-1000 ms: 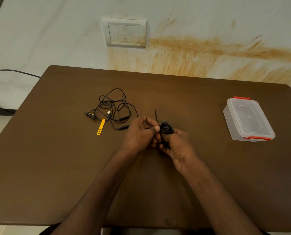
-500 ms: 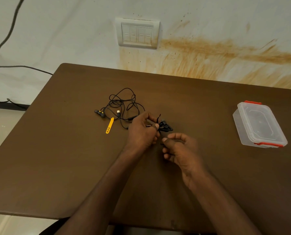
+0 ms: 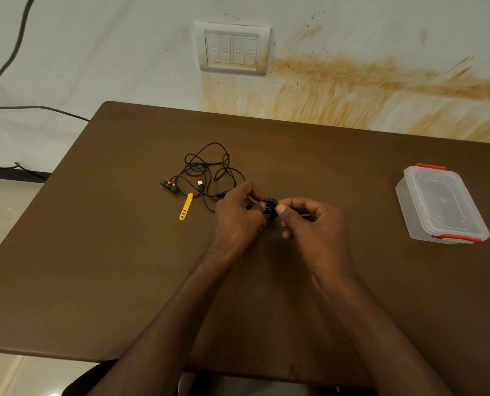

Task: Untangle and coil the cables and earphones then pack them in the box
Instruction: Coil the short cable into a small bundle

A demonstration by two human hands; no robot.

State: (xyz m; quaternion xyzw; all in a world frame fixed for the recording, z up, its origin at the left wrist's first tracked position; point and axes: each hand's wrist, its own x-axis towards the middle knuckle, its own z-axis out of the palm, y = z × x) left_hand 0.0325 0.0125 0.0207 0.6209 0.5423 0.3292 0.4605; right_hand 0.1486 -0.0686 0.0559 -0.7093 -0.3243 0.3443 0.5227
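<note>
A small coiled black cable bundle [image 3: 271,206] sits between my two hands above the middle of the brown table [image 3: 95,281]. My left hand [image 3: 239,215] grips its left side, and my right hand [image 3: 309,221] pinches its right side with thumb and forefinger. Left of my hands lies a tangle of black cable and earphones [image 3: 206,172] with yellow-marked earbuds [image 3: 169,186] and a gold USB plug [image 3: 200,183]. A yellow cable tie [image 3: 186,206] lies beside the tangle. The clear plastic box [image 3: 441,204] with red clips stands shut at the right.
A wall switch plate [image 3: 234,48] hangs on the stained wall behind the table. A grey cable [image 3: 35,108] runs along the wall at the left. The table's near edge lies just under my forearms.
My right hand had let go and dropped back half a second ago; it has come back up and pinches the bundle again. The left hand kept its grip throughout.
</note>
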